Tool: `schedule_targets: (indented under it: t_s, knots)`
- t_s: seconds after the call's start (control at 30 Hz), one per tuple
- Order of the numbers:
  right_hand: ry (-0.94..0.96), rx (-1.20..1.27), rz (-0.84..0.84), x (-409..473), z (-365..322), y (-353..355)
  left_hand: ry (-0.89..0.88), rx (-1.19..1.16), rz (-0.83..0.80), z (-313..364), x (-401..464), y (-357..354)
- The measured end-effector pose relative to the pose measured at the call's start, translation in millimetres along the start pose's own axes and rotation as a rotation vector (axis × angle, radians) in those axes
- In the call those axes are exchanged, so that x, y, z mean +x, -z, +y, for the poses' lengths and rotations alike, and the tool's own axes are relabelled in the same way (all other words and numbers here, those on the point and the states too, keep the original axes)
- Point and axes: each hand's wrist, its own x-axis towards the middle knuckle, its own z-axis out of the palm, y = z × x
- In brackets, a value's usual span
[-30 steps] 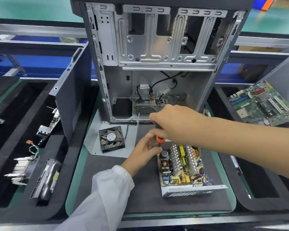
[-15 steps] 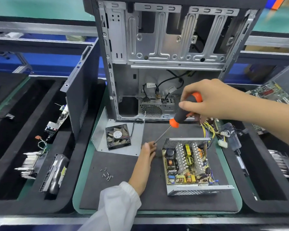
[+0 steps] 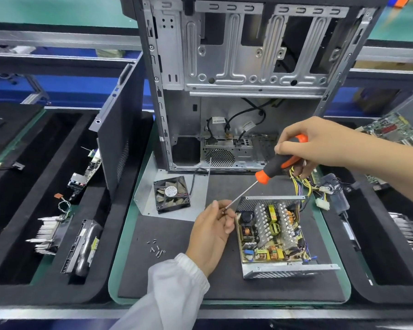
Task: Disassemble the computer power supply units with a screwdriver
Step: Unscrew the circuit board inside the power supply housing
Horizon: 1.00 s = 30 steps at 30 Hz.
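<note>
We hold the screwdriver [image 3: 270, 171] in our right hand [image 3: 312, 144], fingers wrapped round its black and orange handle, above and behind the power supply unit [image 3: 272, 236]. The shaft slopes down and to the left, and its tip meets the fingertips of our left hand [image 3: 212, 229]. That hand has thumb and forefinger curled together at the tip, pinching a small screw [image 3: 223, 212] there; the other fingers are loosely bent. The left wrist sits in a white sleeve [image 3: 172, 289].

The power supply unit lies on the dark mat [image 3: 177, 234], right of centre, just beside the left hand. Its lid is off: the circuit board shows, with silver heat sinks, copper coils and yellow parts. Perforated metal walls stand at the far and near ends. A bundle of yellow and black wires [image 3: 303, 184] runs from its far right corner.

A little heap of loose screws [image 3: 156, 248] lies on the mat left of the hand. A black fan [image 3: 172, 194] rests on a metal plate [image 3: 148, 191] in front of the open computer case [image 3: 236, 79].
</note>
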Motion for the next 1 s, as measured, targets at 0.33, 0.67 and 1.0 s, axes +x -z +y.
schedule_targets:
  t_s: [0.33,0.67,1.0]
  knots:
    - [0.086,0.031,0.117,-14,-2,2,0.018,0.61,0.042,-3,4,10]
    - [0.161,0.059,0.397,-45,16,-8,-0.046,1.699,0.089,-9,36,-14]
    - [0.21,0.115,0.496,-58,36,-11,-0.206,1.252,-0.033,-11,48,-14]
